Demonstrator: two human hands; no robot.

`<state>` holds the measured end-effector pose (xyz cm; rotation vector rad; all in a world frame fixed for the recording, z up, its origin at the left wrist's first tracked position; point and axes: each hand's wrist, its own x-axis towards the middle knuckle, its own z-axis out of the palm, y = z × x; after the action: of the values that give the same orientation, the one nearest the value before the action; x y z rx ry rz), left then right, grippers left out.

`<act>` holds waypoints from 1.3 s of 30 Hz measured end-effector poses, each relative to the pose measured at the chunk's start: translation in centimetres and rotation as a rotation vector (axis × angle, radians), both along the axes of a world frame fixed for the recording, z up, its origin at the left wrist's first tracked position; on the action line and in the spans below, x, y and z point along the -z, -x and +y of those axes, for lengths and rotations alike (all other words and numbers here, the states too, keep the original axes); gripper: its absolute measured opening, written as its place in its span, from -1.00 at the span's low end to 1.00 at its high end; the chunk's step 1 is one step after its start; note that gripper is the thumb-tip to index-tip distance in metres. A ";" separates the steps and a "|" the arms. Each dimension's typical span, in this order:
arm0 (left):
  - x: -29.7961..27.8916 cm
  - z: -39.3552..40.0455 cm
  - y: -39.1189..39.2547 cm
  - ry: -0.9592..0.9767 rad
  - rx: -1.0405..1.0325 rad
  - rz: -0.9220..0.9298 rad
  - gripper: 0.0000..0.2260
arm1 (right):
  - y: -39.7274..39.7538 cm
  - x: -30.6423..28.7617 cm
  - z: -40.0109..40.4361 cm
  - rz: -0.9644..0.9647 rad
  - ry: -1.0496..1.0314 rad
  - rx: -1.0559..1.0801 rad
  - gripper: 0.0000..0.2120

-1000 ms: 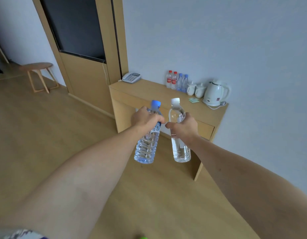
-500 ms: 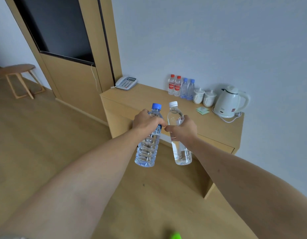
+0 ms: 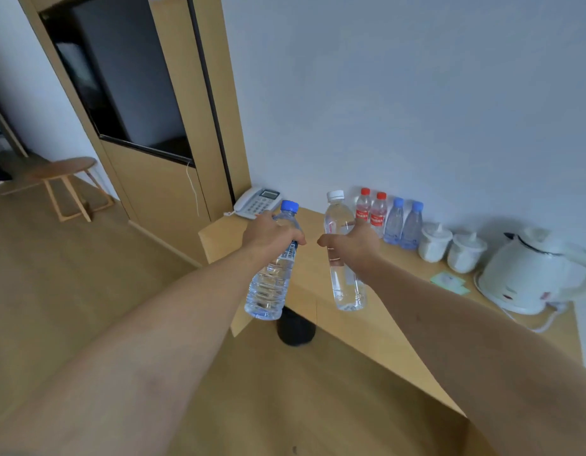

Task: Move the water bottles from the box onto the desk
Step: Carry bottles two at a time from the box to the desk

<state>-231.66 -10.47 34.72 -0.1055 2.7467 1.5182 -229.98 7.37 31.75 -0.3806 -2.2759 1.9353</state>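
My left hand (image 3: pixel 268 232) has its fingers wrapped round the upper part of a blue-capped bottle (image 3: pixel 271 278), which hangs tilted, base toward me and a little left, over the near left corner of the bench (image 3: pixel 377 324). My right hand (image 3: pixel 354 243) has its fingers curled round the middle of a white-capped bottle (image 3: pixel 341 258), nearly upright, above the front part of the bench. The two bottles are held side by side, apart from each other, and neither touches the benchtop. Against the wall at the back of the bench stand four more small bottles in a row: two red-capped bottles (image 3: pixel 372 212) and, just beside them to the right, two blue-capped ones (image 3: pixel 403 223). Further right are two white lidded cups (image 3: pixel 449 246), then a white kettle (image 3: pixel 531 274) with its cord trailing over the surface, and a pale green card (image 3: pixel 447 282) lying flat in front of the cups. A telephone (image 3: pixel 257 202) sits at the far left end. Under the bench I see a dark bin (image 3: pixel 294 327) on the wooden floor (image 3: pixel 71 274). A wooden stool (image 3: pixel 68 179) stands well off to the left.
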 end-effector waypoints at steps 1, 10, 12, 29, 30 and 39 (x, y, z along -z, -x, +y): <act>-0.3 0.1 1.8 -0.017 -0.010 0.009 -0.42 | 1.8 -0.2 0.2 -0.007 0.005 -0.011 -0.53; 3.6 0.9 14.6 -0.047 0.031 -0.072 -0.49 | 14.2 2.7 0.7 -0.091 -0.087 -0.005 -0.40; 4.6 0.9 17.9 -0.042 0.060 -0.079 -0.48 | 16.9 3.6 0.6 -0.107 -0.139 0.011 -0.41; 7.8 4.8 45.3 -0.002 0.555 -0.248 -0.46 | 36.5 6.4 3.2 -0.275 -0.390 0.313 -0.22; 8.2 5.2 46.0 0.001 0.580 -0.263 -0.47 | 36.8 6.8 3.5 -0.293 -0.402 0.321 -0.22; 11.6 9.1 50.3 0.096 0.744 -0.285 -0.46 | 40.1 7.8 6.8 -0.343 -0.437 0.340 -0.10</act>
<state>-282.00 -1.32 23.13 0.5817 2.2346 1.0626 -270.11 14.14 23.90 -1.0224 -2.5364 1.2450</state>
